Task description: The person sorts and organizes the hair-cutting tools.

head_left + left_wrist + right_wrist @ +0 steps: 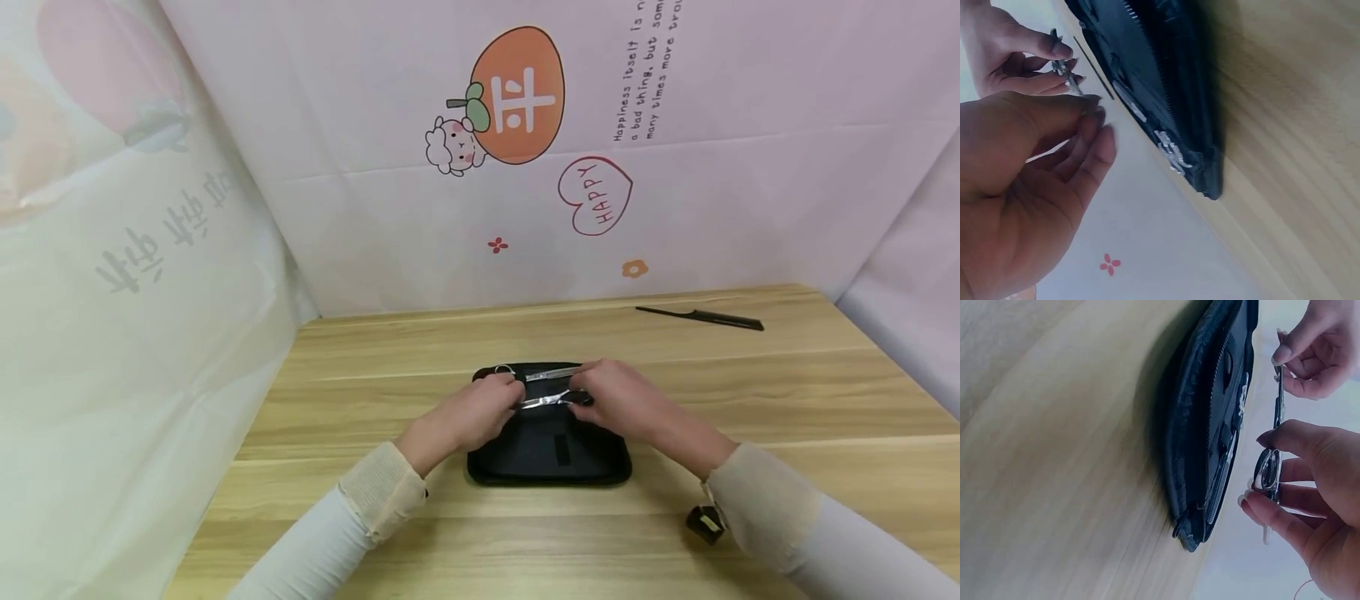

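A pair of scissors (546, 401) with silver blades and dark handle rings is held between both hands, over an unzipped black case (517, 462). My left hand (483, 412) pinches the blade end between thumb and fingers. At the other end, my right hand (618, 398) grips the handle rings (1269, 469), its thumb and fingertips around them. Inside the case, along its far side, lies a second silver-bladed tool (551, 374), one end covered by the right hand in the head view. A finger ring (505, 369) shows just beyond the left hand.
The case rests on a wood-grain table (360, 375). Toward the table's back right lies a black pointed-tail comb (723, 319). A small black box-like item (703, 525) shows by the right cuff. Printed white cloth (390, 242) hangs behind and at the sides.
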Demonstrator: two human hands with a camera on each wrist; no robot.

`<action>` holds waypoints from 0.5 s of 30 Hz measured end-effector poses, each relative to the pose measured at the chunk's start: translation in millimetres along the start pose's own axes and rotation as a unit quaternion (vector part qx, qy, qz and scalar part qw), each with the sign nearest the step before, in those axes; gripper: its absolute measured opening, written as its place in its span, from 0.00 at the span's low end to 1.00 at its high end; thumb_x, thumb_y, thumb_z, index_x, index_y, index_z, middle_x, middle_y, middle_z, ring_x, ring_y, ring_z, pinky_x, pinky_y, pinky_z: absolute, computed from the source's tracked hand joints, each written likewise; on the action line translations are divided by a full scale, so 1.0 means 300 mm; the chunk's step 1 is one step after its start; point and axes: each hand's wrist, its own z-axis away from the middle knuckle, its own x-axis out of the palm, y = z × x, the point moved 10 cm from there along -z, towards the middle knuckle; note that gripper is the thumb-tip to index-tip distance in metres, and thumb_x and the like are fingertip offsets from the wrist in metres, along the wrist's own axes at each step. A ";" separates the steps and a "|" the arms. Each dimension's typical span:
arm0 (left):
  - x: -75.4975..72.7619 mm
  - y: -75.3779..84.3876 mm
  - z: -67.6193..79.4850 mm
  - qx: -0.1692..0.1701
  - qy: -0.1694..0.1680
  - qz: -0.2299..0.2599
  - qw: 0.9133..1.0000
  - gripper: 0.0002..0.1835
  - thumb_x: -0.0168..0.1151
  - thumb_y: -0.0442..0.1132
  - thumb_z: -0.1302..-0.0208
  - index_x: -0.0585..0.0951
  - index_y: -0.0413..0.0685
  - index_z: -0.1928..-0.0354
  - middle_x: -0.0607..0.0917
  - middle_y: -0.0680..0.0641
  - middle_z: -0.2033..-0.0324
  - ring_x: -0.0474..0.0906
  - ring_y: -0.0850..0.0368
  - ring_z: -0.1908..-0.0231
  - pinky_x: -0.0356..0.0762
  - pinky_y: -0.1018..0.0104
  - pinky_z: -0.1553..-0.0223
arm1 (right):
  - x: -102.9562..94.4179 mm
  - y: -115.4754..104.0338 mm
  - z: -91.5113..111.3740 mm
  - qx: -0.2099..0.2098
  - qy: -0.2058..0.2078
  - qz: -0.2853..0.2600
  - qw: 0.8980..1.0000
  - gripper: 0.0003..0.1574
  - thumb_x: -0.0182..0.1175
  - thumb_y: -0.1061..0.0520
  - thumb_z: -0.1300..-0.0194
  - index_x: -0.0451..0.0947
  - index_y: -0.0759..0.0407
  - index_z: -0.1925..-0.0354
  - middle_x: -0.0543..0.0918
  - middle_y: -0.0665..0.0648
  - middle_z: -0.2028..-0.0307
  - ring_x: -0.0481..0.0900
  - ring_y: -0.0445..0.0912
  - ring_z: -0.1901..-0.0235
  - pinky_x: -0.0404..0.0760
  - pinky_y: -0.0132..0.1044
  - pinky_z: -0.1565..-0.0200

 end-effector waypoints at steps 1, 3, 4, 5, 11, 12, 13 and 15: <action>-0.001 -0.001 0.001 0.004 0.007 0.005 1.000 0.03 0.61 0.33 0.28 0.82 0.45 0.56 0.81 0.48 0.60 0.81 0.54 0.59 0.81 0.63 0.55 | 0.001 0.007 0.002 -0.001 0.001 -0.001 1.000 0.08 0.75 0.58 0.42 0.84 0.58 0.72 0.85 0.50 0.72 0.78 0.38 0.73 0.80 0.38 0.68; -0.001 -0.009 0.005 0.004 0.014 0.015 1.000 0.05 0.61 0.35 0.27 0.82 0.45 0.53 0.82 0.48 0.57 0.81 0.55 0.56 0.80 0.63 0.52 | -0.002 0.021 0.010 -0.003 0.006 -0.008 1.000 0.08 0.75 0.59 0.43 0.84 0.59 0.72 0.84 0.49 0.74 0.78 0.38 0.74 0.80 0.37 0.70; 0.001 -0.018 0.008 0.001 0.015 0.021 1.000 0.07 0.61 0.36 0.27 0.83 0.45 0.52 0.82 0.48 0.56 0.81 0.55 0.55 0.80 0.63 0.50 | -0.004 0.030 0.015 -0.004 0.011 -0.010 1.000 0.08 0.76 0.60 0.43 0.84 0.60 0.72 0.84 0.49 0.74 0.78 0.39 0.74 0.80 0.38 0.70; 0.004 -0.028 0.012 -0.003 0.014 0.028 0.999 0.08 0.61 0.37 0.27 0.83 0.45 0.50 0.82 0.48 0.55 0.81 0.54 0.53 0.80 0.63 0.48 | -0.007 0.040 0.021 -0.004 0.016 -0.011 1.000 0.08 0.76 0.60 0.44 0.84 0.60 0.72 0.85 0.50 0.74 0.79 0.39 0.74 0.80 0.38 0.70; 0.020 -0.111 0.039 -0.030 0.012 0.075 0.997 0.17 0.65 0.41 0.29 0.81 0.40 0.43 0.80 0.45 0.47 0.78 0.50 0.45 0.76 0.57 0.41 | -0.008 0.113 0.056 0.025 0.016 -0.022 0.999 0.07 0.75 0.62 0.43 0.85 0.61 0.71 0.86 0.52 0.73 0.77 0.36 0.76 0.79 0.35 0.72; 0.023 -0.125 0.044 -0.032 0.015 0.081 0.996 0.19 0.66 0.41 0.29 0.80 0.39 0.42 0.80 0.44 0.46 0.78 0.48 0.44 0.75 0.55 0.39 | -0.006 0.125 0.060 0.032 0.012 -0.025 0.999 0.07 0.75 0.62 0.43 0.85 0.61 0.72 0.86 0.52 0.73 0.76 0.35 0.77 0.78 0.35 0.73; 0.026 -0.139 0.048 -0.035 0.016 0.089 0.995 0.21 0.67 0.42 0.30 0.80 0.38 0.40 0.79 0.42 0.45 0.77 0.47 0.43 0.74 0.54 0.38 | -0.004 0.135 0.064 0.040 0.007 -0.027 0.999 0.07 0.74 0.62 0.42 0.84 0.60 0.72 0.85 0.52 0.74 0.74 0.34 0.78 0.77 0.34 0.74; 0.034 -0.166 0.055 -0.038 0.020 0.102 0.994 0.25 0.68 0.43 0.31 0.78 0.35 0.38 0.77 0.40 0.42 0.75 0.44 0.41 0.71 0.52 0.36 | 0.000 0.153 0.072 0.052 -0.002 -0.031 0.998 0.08 0.74 0.62 0.42 0.83 0.58 0.73 0.84 0.50 0.75 0.72 0.33 0.79 0.75 0.32 0.75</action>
